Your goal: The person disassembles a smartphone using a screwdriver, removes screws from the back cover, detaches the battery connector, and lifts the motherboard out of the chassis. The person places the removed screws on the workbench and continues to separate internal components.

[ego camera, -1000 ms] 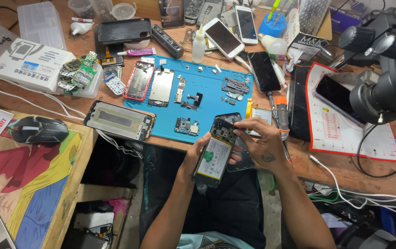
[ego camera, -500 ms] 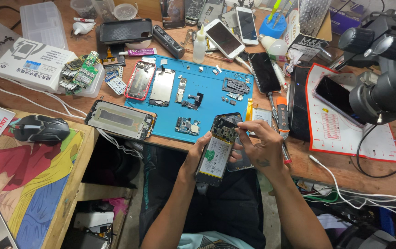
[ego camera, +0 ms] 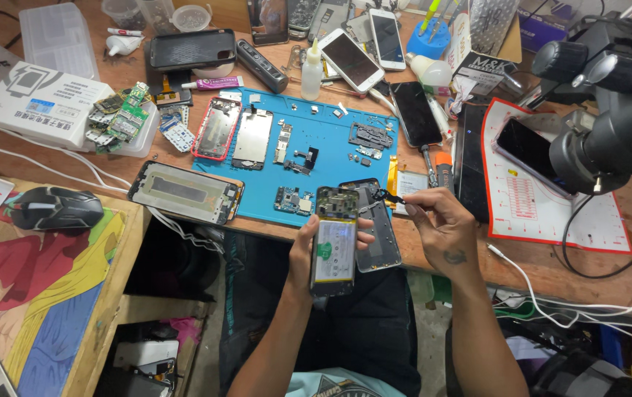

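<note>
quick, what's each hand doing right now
Left hand: closed around the opened phone, battery showing.
Right hand: fingers pinched on a small dark part.

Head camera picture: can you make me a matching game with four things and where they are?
Things:
1. opened phone
2. computer mouse
3. small black part
4. glue bottle

Places:
A. on the colourful mat at the left
B. in the left hand
C. standing above the blue mat
D. pinched by the right hand fingers

Pairs: 1-B, 2-A, 3-D, 4-C
</note>
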